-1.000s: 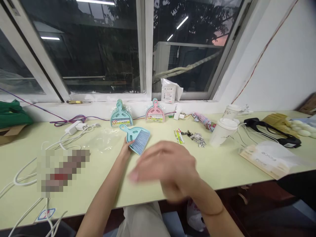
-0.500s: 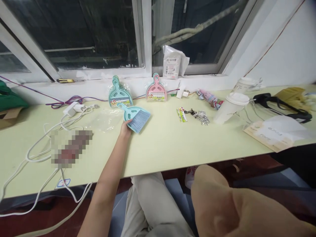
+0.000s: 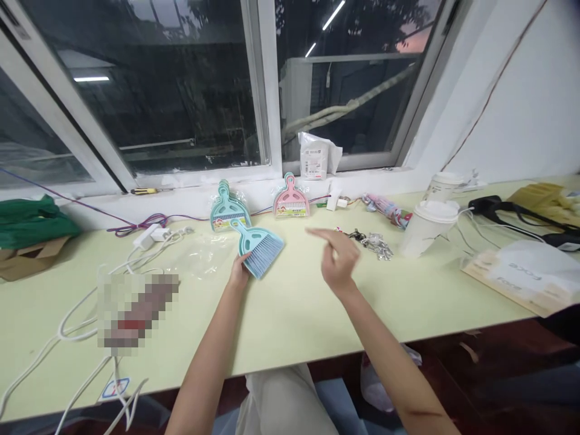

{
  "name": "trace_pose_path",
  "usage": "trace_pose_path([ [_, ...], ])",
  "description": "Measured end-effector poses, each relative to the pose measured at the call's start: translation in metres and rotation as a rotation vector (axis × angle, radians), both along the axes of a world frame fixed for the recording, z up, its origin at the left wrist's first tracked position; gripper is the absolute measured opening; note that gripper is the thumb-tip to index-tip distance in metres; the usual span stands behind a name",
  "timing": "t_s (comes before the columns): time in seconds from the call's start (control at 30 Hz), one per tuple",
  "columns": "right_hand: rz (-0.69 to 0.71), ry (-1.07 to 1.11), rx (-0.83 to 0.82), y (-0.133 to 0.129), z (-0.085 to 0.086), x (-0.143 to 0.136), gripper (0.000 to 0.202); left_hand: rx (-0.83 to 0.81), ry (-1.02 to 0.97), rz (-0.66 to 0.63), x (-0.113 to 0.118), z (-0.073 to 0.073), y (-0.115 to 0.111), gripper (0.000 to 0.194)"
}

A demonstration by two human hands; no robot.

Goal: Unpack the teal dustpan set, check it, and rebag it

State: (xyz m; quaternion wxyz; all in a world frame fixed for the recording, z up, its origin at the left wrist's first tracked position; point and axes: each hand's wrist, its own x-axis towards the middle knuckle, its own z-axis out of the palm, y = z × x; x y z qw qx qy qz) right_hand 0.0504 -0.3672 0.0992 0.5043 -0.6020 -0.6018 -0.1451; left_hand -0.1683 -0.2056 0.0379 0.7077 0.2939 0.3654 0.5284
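My left hand (image 3: 240, 269) grips the rim of a teal dustpan (image 3: 244, 239) near the middle of the table, thumb on top. A small hand brush with blue-grey bristles (image 3: 266, 255) is nested in it, handle toward the window. To the right, my right hand (image 3: 339, 257) hovers over the table, slightly blurred. Its index finger stretches left toward the brush, the other fingers are curled, and it shows nothing held. Behind, packaged teal dustpan sets (image 3: 229, 208) and pink dustpan sets (image 3: 290, 199) lean against the wall under the window.
Clear plastic wrap (image 3: 199, 257) and white cables (image 3: 75, 296) lie left, beside a pixelated object (image 3: 145, 311). Keys (image 3: 378, 246), a folded umbrella (image 3: 387, 208), white paper cups (image 3: 428, 226), a black strap (image 3: 521, 217) and a tissue pack (image 3: 521, 275) occupy the right.
My right hand has come up from the lower right to above the table, index finger extended. The view has tilted upward. My left hand keeps its hold on the dustpan.
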Motion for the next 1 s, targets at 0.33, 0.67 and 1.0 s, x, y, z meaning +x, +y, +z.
trace_pose_path([
  [0.33, -0.011, -0.127, -0.757, 0.063, -0.079, 0.065, 0.062, -0.049, 0.062, -0.005, 0.005, -0.001, 0.005, 0.027],
  [0.67, 0.037, -0.102, -0.726, 0.060, -0.075, 0.008, 0.034, -0.052, 0.083, -0.015, 0.006, 0.001, 0.003, 0.031],
  [1.0, 0.140, 0.057, -0.791, 0.063, -0.083, 0.042, 0.050, -0.056, 0.062, -0.033, 0.009, -0.001, 0.002, 0.027],
])
